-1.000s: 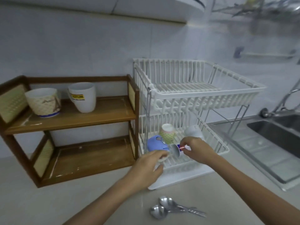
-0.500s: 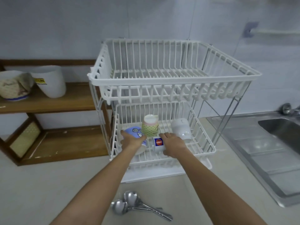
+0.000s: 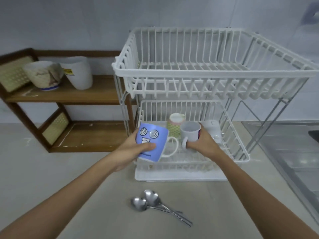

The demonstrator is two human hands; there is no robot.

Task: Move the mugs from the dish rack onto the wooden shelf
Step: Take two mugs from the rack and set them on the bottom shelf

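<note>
There is a single view, taken from the person's head and aimed forward and down over both outstretched forearms, so no second view overlaps it. The wide lens bows the edges. The left hand (image 3: 133,149) and right hand (image 3: 202,144) sit near the middle of the frame, close to the camera. Behind and above the hands rises the dish rack (image 3: 207,75); left of them, further back, stands the wooden shelf (image 3: 96,95). Nearer the camera than the hands lie the spoons (image 3: 151,204) on the counter (image 3: 51,169). Right of the hands, a sink (image 3: 303,163) meets the frame edge.
</note>
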